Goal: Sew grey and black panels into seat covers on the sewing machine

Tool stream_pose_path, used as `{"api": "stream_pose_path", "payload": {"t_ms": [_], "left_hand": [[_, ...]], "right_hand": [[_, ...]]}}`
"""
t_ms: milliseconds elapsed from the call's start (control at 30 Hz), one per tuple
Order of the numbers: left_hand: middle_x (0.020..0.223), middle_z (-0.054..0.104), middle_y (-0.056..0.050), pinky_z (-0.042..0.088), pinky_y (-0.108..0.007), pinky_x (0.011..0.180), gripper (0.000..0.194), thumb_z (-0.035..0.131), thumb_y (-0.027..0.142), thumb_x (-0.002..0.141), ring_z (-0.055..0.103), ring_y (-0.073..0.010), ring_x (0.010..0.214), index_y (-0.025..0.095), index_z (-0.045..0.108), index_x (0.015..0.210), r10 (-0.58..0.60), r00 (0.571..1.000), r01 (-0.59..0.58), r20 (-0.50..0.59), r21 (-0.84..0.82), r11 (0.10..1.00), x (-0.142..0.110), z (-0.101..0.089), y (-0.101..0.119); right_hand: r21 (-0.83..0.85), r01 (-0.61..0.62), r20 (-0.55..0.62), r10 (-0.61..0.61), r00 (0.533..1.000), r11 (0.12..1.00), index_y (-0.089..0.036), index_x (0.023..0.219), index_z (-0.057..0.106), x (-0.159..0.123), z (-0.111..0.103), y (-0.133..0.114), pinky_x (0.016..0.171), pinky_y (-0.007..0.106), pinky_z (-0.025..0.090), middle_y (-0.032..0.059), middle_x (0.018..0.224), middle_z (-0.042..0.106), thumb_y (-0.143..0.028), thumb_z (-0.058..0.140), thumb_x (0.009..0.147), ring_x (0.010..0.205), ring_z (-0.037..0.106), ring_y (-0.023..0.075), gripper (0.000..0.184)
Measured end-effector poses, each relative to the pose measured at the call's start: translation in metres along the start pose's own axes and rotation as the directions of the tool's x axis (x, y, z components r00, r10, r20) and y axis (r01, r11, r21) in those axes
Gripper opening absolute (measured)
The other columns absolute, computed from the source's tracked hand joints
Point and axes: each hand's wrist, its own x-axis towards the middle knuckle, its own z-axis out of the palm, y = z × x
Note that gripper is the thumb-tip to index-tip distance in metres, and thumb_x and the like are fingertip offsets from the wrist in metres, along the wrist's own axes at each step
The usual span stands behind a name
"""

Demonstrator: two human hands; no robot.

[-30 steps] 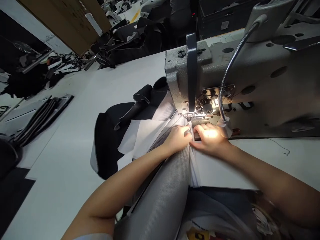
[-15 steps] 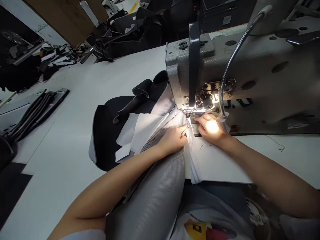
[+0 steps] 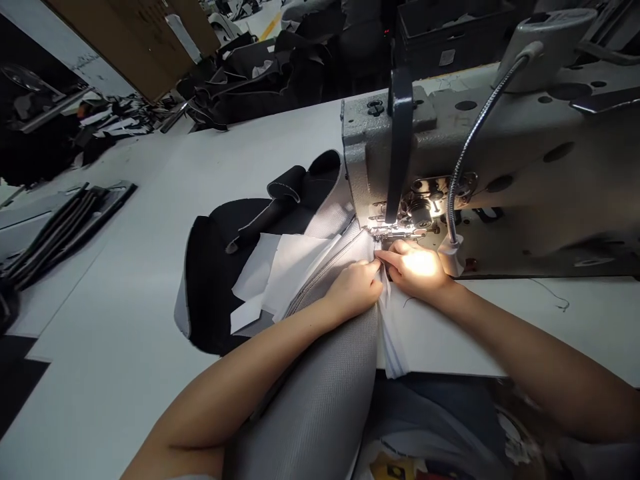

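Grey mesh fabric (image 3: 320, 393) runs from my lap up to the lit needle area of a sewing machine (image 3: 370, 150). My left hand (image 3: 355, 288) is closed on the fabric's edge, just in front of the presser foot (image 3: 379, 235). My right hand (image 3: 419, 270) pinches a white strip (image 3: 393, 340) beside it, index finger stretched toward the left fingertips. The strip hangs down over the table's front edge. Black-backed fabric (image 3: 215, 280) and white pieces (image 3: 295, 267) lie left of the seam. The fingers partly hide the fabric edge.
A flexible lamp neck (image 3: 473, 133) arches down close above my right hand. Stacked dark panels (image 3: 65, 233) lie on the white table (image 3: 130, 293) at left. Black fabric pieces (image 3: 280, 80) are heaped behind it. A loose thread (image 3: 553, 297) lies at right.
My right hand has moved left and now meets my left hand at the strip. A metallic glint by my left fingers no longer shows. The view has shifted slightly.
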Motion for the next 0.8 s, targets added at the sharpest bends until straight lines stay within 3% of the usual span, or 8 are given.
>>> {"api": "stream_pose_path", "payload": {"t_ms": [200, 400, 533, 700, 800], "left_hand": [[0.102, 0.066, -0.013, 0.051, -0.035, 0.085, 0.041, 0.04, 0.013, 0.084, 0.063, -0.0253, 0.092, 0.01, 0.061, 0.119, -0.01, 1.0, 0.01, -0.023, -0.006, 1.0, 0.01, 0.002, 0.0], [0.105, 0.066, -0.015, 0.051, -0.038, 0.09, 0.043, 0.044, 0.018, 0.086, 0.063, -0.027, 0.098, 0.01, 0.058, 0.126, -0.014, 0.998, 0.014, -0.063, 0.007, 1.0, 0.022, -0.001, -0.003], [0.123, 0.059, -0.018, 0.049, -0.04, 0.095, 0.066, 0.062, 0.035, 0.078, 0.057, -0.0327, 0.112, 0.01, 0.048, 0.137, -0.006, 0.999, 0.006, 0.04, 0.011, 1.0, 0.011, -0.012, -0.002], [0.118, 0.057, -0.017, 0.049, -0.037, 0.093, 0.058, 0.044, 0.008, 0.079, 0.06, -0.0286, 0.106, 0.011, 0.049, 0.137, -0.024, 0.996, 0.017, 0.086, 0.082, 0.996, 0.008, -0.016, -0.004], [0.113, 0.059, -0.016, 0.051, -0.036, 0.088, 0.053, 0.041, 0.006, 0.08, 0.062, -0.0274, 0.099, 0.011, 0.054, 0.131, 0.005, 0.998, -0.011, 0.057, 0.105, 0.994, 0.012, -0.013, -0.003]], "right_hand": [[-0.041, -0.078, 0.03, 0.079, 0.996, 0.996, -0.031, 0.121, 0.068, 0.003, -0.001, 0.005, 0.07, 0.033, 0.035, 0.0075, 0.092, 0.064, -0.023, 0.042, 0.093, 0.084, 0.056, 0.0235, 0.039], [0.037, -0.06, -0.083, 0.063, 0.995, 0.998, -0.024, 0.121, 0.068, 0.0, 0.011, 0.017, 0.075, 0.03, 0.039, 0.0073, 0.09, 0.065, -0.021, 0.041, 0.092, 0.088, 0.058, 0.0211, 0.04], [0.112, -0.1, -0.1, 0.112, 0.989, 0.989, -0.021, 0.115, 0.069, -0.002, 0.011, 0.015, 0.082, 0.032, 0.042, 0.0071, 0.092, 0.067, -0.042, 0.049, 0.091, 0.091, 0.06, 0.0228, 0.038], [0.086, -0.136, -0.031, 0.139, 0.99, 0.987, -0.02, 0.114, 0.069, -0.001, 0.006, 0.012, 0.083, 0.033, 0.042, 0.0082, 0.094, 0.067, -0.051, 0.058, 0.082, 0.094, 0.06, 0.0255, 0.046], [0.096, -0.133, -0.045, 0.138, 0.989, 0.986, -0.021, 0.113, 0.069, 0.0, 0.007, 0.011, 0.083, 0.033, 0.043, 0.0076, 0.096, 0.068, -0.049, 0.055, 0.084, 0.092, 0.06, 0.0241, 0.042]]}}
